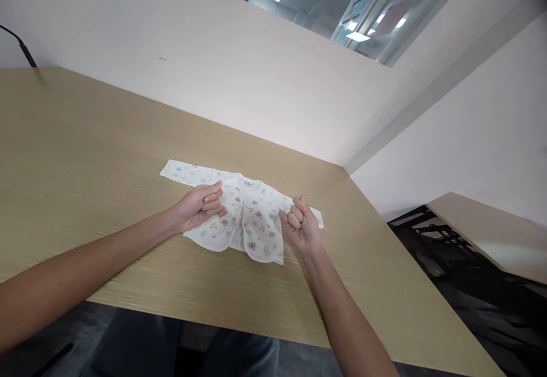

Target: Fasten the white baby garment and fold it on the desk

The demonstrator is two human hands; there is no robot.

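Both forearms [123, 250] angle inward over the desk [98, 138]. The left grip [204, 203] is curled, thumb near forefinger; the right grip [301, 224] bends into a loose fist. Whether either pinches the shirt [260, 217], spread on the desk between them, I cannot tell.
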